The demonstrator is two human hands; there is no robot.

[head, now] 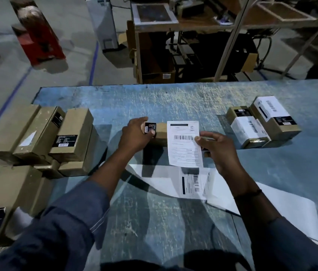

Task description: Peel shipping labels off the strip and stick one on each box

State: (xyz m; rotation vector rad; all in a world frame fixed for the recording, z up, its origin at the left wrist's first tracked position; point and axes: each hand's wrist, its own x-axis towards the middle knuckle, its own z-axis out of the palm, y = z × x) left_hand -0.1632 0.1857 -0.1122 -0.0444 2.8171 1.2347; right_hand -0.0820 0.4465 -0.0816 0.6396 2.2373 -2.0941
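Observation:
A small brown cardboard box (pixel 160 133) with a black sticker lies mid-table, and my left hand (pixel 135 134) grips its left end. My right hand (pixel 216 147) pinches the right edge of a white shipping label (pixel 184 145) with a barcode, held over the box's right part. Whether the label touches the box I cannot tell. The white label strip (pixel 191 184) lies curled on the table just below, one printed label still on it. Two boxes bearing white labels (pixel 263 122) sit at the right. Several unlabelled brown boxes (pixel 56 137) are stacked at the left.
The worn blue table (pixel 173 102) stretches past the boxes. More brown boxes (pixel 7 200) stand at the near left edge. Beyond the table are a shelf rack with cartons (pixel 173 55), a red object (pixel 39 40) and a white unit (pixel 103 22) on the floor.

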